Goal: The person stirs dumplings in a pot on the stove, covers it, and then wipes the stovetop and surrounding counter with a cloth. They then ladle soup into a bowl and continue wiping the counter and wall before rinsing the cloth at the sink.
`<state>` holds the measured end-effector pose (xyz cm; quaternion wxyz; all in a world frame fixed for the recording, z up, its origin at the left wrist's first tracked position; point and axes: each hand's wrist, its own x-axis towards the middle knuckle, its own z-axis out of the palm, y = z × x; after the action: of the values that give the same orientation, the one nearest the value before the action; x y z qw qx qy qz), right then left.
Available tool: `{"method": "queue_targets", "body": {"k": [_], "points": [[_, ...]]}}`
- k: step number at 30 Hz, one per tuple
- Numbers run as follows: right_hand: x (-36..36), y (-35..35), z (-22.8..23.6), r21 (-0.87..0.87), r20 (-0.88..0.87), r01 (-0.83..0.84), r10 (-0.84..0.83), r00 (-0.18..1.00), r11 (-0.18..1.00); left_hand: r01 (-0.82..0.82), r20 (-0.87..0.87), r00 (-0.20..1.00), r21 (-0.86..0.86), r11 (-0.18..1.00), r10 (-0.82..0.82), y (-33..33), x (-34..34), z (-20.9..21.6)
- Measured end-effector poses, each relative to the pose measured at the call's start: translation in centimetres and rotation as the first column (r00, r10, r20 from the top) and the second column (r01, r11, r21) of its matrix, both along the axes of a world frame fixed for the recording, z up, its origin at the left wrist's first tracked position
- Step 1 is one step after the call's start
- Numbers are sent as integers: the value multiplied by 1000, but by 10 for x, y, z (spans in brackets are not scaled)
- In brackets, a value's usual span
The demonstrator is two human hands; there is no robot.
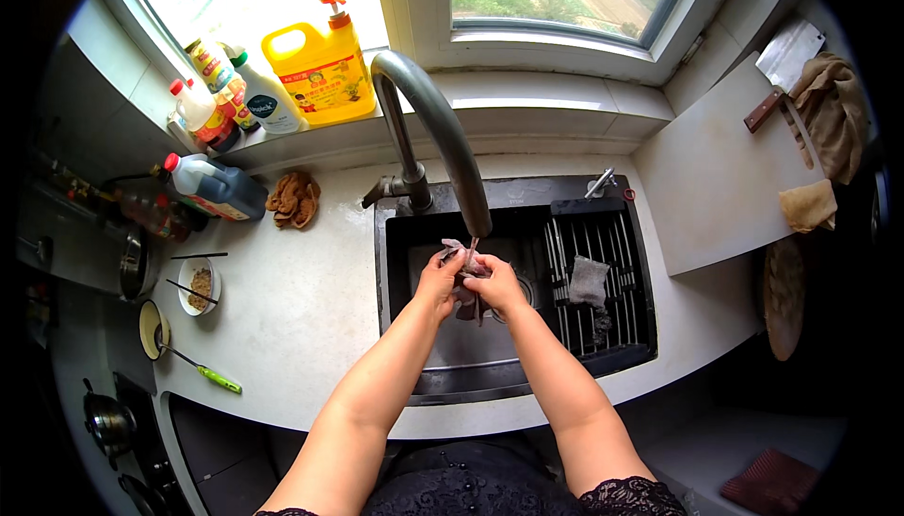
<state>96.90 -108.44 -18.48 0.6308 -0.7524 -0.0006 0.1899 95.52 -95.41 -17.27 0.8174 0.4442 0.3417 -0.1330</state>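
Observation:
Both my hands are closed on one limp, crumpled cloth (471,306), pale on top and dark reddish-brown where it hangs below. My left hand (440,281) pinches its left side, and my right hand (496,285) grips it from the right. The fingers cover part of it. Directly above is the mouth of the curved grey faucet (443,116), with what looks like a thin stream of water running onto the cloth. All this is over the basin of the black sink (400,328).
A slatted drying rack (565,290) with a grey scouring pad (589,281) covers the sink's right side. A cutting board (716,172) with a cleaver (786,64) leans at the right. Left are a brown rag (294,200), a bowl (214,276) with chopsticks, and a yellow jug (325,78) on the sill.

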Motion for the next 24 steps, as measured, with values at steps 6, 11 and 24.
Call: {"method": "queue_targets", "body": {"k": [6,11,24], "points": [[0,3,-2,128,-120,-28,44,992,991,36,198,978,180,983,-72,6,-11,8],[14,-10,14,212,-253,50,6,967,976,188,231,937,298,936,-262,26,-22,0],[-1,2,12,490,-637,289,111,763,823,-21,317,723,899,438,-614,0,-46,12]]}}
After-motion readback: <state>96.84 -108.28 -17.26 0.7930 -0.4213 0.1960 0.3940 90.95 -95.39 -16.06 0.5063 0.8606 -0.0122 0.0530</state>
